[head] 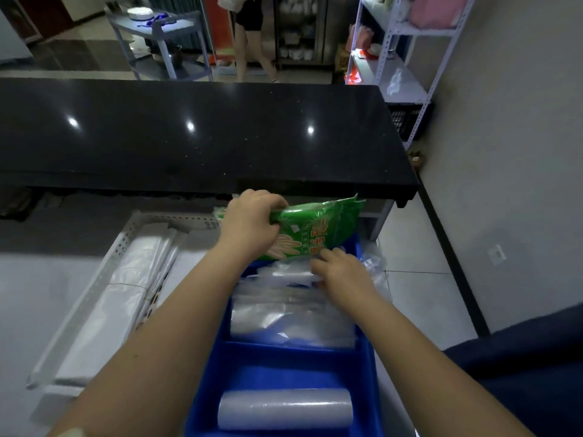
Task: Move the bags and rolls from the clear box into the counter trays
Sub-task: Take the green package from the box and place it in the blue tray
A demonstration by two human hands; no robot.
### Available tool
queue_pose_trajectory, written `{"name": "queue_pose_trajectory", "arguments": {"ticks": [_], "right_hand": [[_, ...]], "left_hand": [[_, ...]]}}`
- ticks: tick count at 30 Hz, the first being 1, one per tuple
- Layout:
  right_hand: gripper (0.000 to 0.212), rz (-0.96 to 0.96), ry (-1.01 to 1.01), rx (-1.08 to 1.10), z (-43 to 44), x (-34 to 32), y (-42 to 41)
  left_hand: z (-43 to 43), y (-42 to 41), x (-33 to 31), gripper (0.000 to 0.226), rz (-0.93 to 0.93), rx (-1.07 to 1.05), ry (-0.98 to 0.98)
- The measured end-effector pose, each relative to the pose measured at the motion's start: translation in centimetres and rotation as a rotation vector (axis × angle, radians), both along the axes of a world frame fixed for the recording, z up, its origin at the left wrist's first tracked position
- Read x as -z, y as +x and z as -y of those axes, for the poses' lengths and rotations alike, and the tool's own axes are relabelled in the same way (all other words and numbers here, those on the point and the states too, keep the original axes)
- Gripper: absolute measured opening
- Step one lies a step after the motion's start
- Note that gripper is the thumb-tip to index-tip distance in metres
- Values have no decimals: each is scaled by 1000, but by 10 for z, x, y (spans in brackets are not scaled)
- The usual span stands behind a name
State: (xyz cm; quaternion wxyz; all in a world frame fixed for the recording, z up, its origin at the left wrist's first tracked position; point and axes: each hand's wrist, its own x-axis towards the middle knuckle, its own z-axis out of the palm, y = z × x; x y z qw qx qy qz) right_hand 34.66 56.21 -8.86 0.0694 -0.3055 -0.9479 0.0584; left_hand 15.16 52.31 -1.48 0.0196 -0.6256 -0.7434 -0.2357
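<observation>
A black polished tabletop [202, 134] spans the upper half of the view, its glossy face carrying three bright ceiling-light reflections, its right end stopping near a pale wall [511, 152]. Beyond its far edge lies a tiled floor with a grey trolley [164, 36], a white metal shelf rack [407, 52] at the right holding pink and white goods, and a person's legs [252, 45] walking past.

Below the near edge of the tabletop sits a lower grey surface [19, 310]. On it, at the left, a long white perforated tray [104, 272] holds flat bundles of clear plastic. Just right of it stands a blue tray [284, 367] divided into compartments: the far compartment holds a stack of clear bags [290, 320], and the near one holds a single roll [285, 408] of clear film lying on its side.

Both bare arms reach over the blue tray. The left hand [249, 222] has its grip closed on the top left edge of a green printed bag [318, 228], which is held tilted above the tray's far end. The right hand [340, 269] rests on the clear bags just below the green bag, fingers curled down against the plastic; whether it pinches anything cannot be told. A dark blue sleeve or cloth [530, 367] fills the lower right corner.
</observation>
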Motion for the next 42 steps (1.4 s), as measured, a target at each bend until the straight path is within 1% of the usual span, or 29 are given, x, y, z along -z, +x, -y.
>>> {"name": "queue_pose_trajectory", "arguments": {"ticks": [4, 7, 12, 16, 20, 23, 25, 26, 28, 31, 32, 33, 34, 36, 38, 39, 40, 42], "right_hand": [[22, 31, 25, 71, 14, -9, 12], [20, 26, 38, 116, 20, -10, 19], [20, 50, 20, 163, 26, -6, 26], [19, 48, 22, 189, 26, -7, 21], [16, 38, 21, 199, 25, -10, 14], [16, 68, 33, 195, 22, -8, 11], [17, 89, 35, 187, 18, -9, 10], [18, 95, 40, 185, 15, -9, 9], [22, 89, 53, 189, 5, -12, 3], [23, 3, 71, 172, -10, -16, -19], [25, -18, 65, 155, -13, -14, -29], [26, -32, 60, 129, -15, -11, -39], [24, -36, 45, 112, -15, -6, -49], [21, -24, -4, 99, -15, 7, -63], [26, 72, -46, 107, -15, 18, -67], [28, 112, -84, 118, -15, 21, -64], [31, 114, -161, 136, -15, 23, -59], [41, 39, -335, 160, -16, 24, -42]], "left_hand": [[-17, 14, 7, 35, 137, 72, -61], [-22, 24, 18, 36, 144, 119, -133], [-19, 19, 38, 42, 190, 111, -227], [-15, 2, 42, 50, 85, 122, -259], [-13, 3, 53, 57, -151, 160, -286], [-10, 5, 68, 77, -258, 126, -227], [-10, -1, 71, 83, -296, 108, -172], [-10, -5, 69, 79, -290, 103, -130], [-8, -15, 58, 65, -226, 87, -4], [3, -26, 43, 37, -74, 78, 192], [7, -30, 42, 30, -22, 92, 212], [11, -31, 42, 26, 23, 115, 190], [16, -31, 45, 25, 58, 144, 127], [22, -27, 57, 29, 61, 211, -61], [26, -21, 74, 33, 31, 233, -213], [26, -18, 82, 34, 23, 226, -259], [25, -17, 89, 33, 11, 217, -289], [23, -15, 99, 28, -23, 206, -323]]}}
